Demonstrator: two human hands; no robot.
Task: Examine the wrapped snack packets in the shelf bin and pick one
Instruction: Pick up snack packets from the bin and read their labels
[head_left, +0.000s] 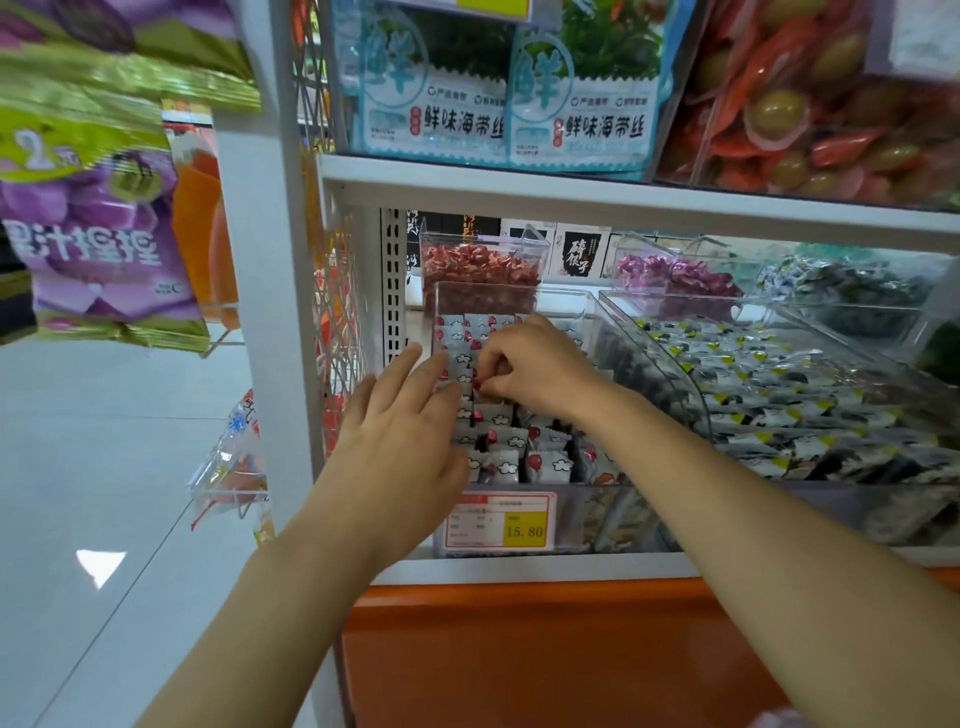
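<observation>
We see the snack packets (501, 465) heaped in a clear bin (511, 286) directly above the price tag (498, 522) marked 15.80. Each is small and pale grey with crimped ends, printed with white clouds and a round red mark. Many stand on edge in rows. Above the tag and slightly right, our right hand (535, 369) is inside the bin, fingers curled, thumb and forefinger clamped on the red-marked edge of 1 snack packet (479, 385). Above-left of the tag, our left hand (400, 431) lies with fingers straight and slightly apart, fingertips touching packets at the bin's left wall. Right of the tag sits a neighbouring bin (779, 395) of black, white and yellow packets.
</observation>
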